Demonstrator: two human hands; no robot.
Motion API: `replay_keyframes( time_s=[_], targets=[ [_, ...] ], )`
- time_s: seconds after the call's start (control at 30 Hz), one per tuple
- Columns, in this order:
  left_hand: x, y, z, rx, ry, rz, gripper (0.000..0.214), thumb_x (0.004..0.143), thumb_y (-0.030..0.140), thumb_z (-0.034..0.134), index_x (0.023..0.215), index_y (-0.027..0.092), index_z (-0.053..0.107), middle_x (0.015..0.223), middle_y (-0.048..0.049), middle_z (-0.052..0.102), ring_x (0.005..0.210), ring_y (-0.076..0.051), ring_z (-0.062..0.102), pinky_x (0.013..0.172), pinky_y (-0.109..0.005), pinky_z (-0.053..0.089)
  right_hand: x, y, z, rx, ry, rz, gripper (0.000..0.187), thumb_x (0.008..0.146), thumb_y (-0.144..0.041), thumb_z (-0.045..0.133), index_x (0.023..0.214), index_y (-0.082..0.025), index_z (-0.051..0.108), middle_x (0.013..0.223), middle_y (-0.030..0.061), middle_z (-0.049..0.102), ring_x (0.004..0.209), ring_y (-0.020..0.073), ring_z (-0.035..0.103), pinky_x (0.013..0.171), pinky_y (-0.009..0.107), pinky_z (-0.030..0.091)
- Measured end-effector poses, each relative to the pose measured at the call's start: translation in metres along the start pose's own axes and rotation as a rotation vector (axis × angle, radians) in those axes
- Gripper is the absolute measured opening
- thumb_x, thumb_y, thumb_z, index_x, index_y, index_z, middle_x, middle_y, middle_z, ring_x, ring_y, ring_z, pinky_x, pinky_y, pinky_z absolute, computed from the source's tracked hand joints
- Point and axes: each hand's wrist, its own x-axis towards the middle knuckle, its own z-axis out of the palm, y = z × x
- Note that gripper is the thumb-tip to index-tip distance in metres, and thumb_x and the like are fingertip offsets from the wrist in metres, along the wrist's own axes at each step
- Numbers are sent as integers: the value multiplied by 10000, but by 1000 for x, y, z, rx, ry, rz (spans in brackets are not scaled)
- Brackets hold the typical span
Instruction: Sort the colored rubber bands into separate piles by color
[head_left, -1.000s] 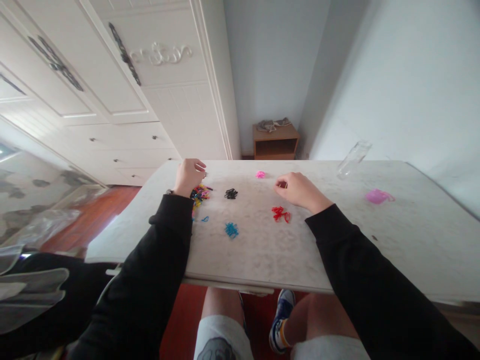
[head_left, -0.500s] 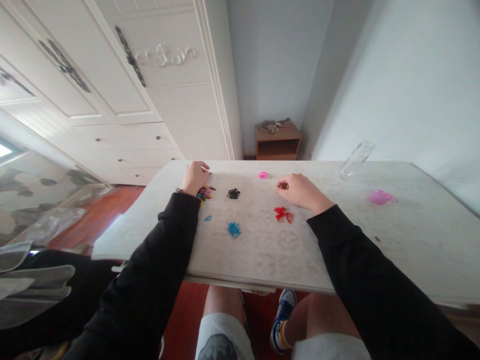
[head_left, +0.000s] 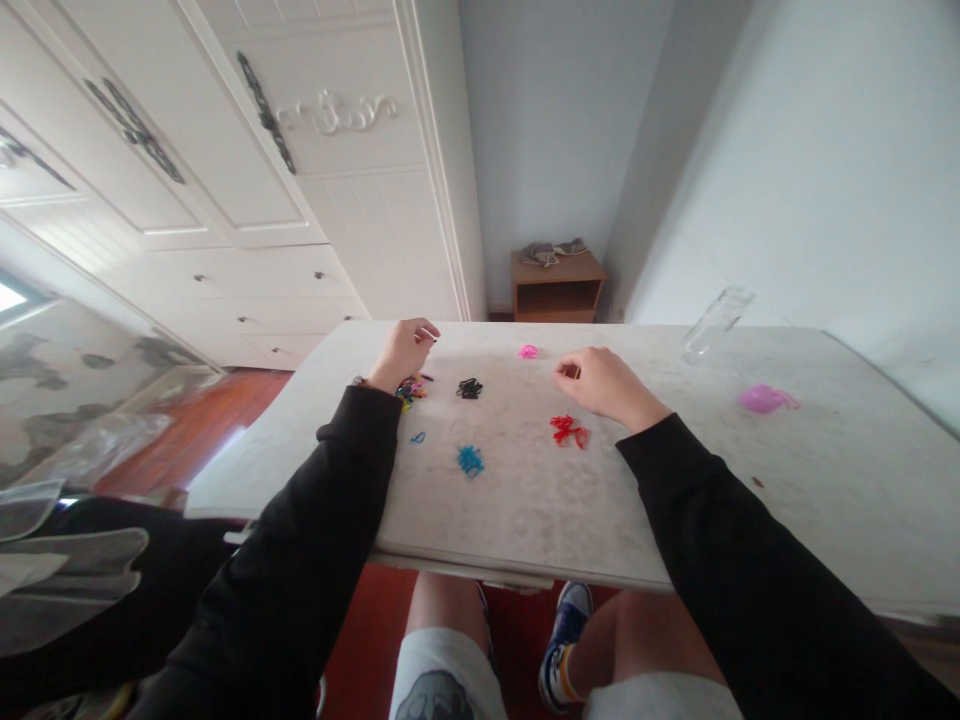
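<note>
My left hand is above the far end of a mixed-colour pile of small rubber bands. Its fingers pinch a tiny dark piece, apparently a black rubber band. To its right lies a heap of black rubber bands. My right hand is curled just above the table, beyond the red rubber bands; a sliver of yellow band shows inside its fingers. Pink rubber bands sit between the hands, farther back. Nearer me are blue rubber bands and one separate blue band.
On the right of the white table are a tilted-looking clear glass, a pink pouch-like item and a small brown scrap. White cabinets and a low brown stand are beyond the table.
My left hand has moved right and slightly away from the mixed pile, with the dark piece at its fingertips. My right hand stays nearly still, and the view shifts a little.
</note>
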Motion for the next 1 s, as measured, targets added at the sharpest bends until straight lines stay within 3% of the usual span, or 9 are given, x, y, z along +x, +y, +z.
replay_keyframes(
  time_s=[0.2,0.47,0.6,0.73,1.0],
  targets=[
    [-13,29,12,-625,-276,96,304,681,198,813,957,157,692,749,10,633,711,-115,615,738,-274,539,0,-2,0,70,84,-59,197,867,-195,614,743,-185,768,750,71,752,691,190,651,666,301,412],
    [-33,51,28,-805,-618,111,394,721,253,881,1042,163,669,820,11,654,791,-119,689,795,-279,568,0,-13,8,273,99,-336,161,876,-144,616,761,-162,727,782,54,717,721,166,634,723,291,459],
    [-37,55,28,-835,-667,84,450,693,239,909,1058,163,657,844,6,667,791,-121,698,779,-279,584,-1,-18,14,310,115,-458,103,870,-157,656,909,-170,751,934,85,744,914,222,679,871,355,512],
    [-39,59,28,-862,-667,88,452,689,237,916,1047,159,652,829,15,653,763,-110,688,746,-267,590,-3,-21,17,366,68,-577,218,883,-190,675,1092,-199,738,1139,93,754,1108,256,676,1030,445,504],
    [-41,62,29,-858,-662,130,421,707,226,900,1038,153,649,835,12,638,742,-88,645,679,-218,558,-7,-27,14,398,-15,-602,366,885,-162,679,1238,-254,714,1264,76,723,1199,250,658,1101,482,486]
  ],
)
